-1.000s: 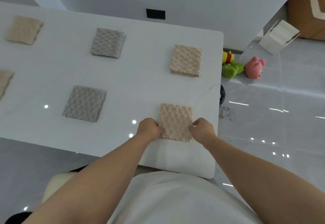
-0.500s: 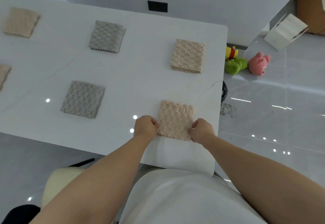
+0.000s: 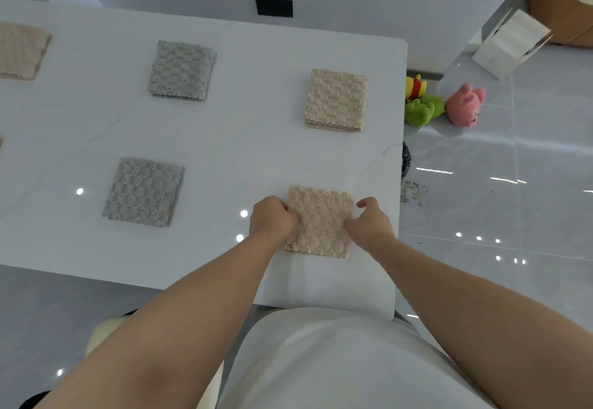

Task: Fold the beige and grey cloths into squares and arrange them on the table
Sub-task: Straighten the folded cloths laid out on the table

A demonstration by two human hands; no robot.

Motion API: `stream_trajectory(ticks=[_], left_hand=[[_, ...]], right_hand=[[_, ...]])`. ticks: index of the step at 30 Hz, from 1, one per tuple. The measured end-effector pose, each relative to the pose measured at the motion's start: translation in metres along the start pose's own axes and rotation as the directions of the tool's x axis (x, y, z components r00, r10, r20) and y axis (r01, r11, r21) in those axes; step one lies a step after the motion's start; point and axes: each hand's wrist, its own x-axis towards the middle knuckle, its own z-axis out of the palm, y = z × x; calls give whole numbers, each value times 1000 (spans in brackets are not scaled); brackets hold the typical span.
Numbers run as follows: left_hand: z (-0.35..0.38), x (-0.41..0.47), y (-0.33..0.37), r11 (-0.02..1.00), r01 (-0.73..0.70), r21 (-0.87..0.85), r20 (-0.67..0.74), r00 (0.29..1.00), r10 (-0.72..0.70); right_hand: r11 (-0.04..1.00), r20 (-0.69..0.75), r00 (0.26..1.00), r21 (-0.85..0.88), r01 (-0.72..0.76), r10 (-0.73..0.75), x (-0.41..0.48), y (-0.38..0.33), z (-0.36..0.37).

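Observation:
A folded beige cloth (image 3: pixel 321 219) lies square on the white table (image 3: pixel 250 152) near its front right corner. My left hand (image 3: pixel 272 217) grips the cloth's left edge with curled fingers. My right hand (image 3: pixel 369 221) rests at its right edge, fingers curled on the cloth with the thumb raised. Further back lie another folded beige cloth (image 3: pixel 336 100), two folded grey cloths (image 3: pixel 182 70) (image 3: pixel 144 192), and a beige one (image 3: pixel 21 50) at the far left.
The table's right edge runs close beside my right hand. On the tiled floor to the right sit plush toys, green (image 3: pixel 422 111) and pink (image 3: pixel 465 105), and a white box (image 3: pixel 510 44). A cream chair (image 3: pixel 106 333) shows below the table's front edge.
Both hands have slid forward along the sides of the near beige cloth, from its near corners to about its middle. The right thumb has lifted.

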Motion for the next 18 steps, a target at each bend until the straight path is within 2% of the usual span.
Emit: stream_trajectory(ticks=[3,9,12,15,18], left_hand=[[5,6,-7,999,-31,12,-13,999,31],[0,13,-15,997,-48,53,-13,999,49],[-3,18,-9,997,-66,32,-59,996,68],[-3,26,3,986,-169,-6,-96,981,168],[-1,34,14,966,-259,3,-65,964,259]], right_hand=[[999,-1,999,1,52,-52,4,-3,1],[983,47,988,-103,149,-144,12,0,1],[969,84,981,-164,187,-176,14,-5,-1],[955,84,974,-198,222,-209,16,-11,-6],[951,43,975,-212,224,-220,20,-16,-9]])
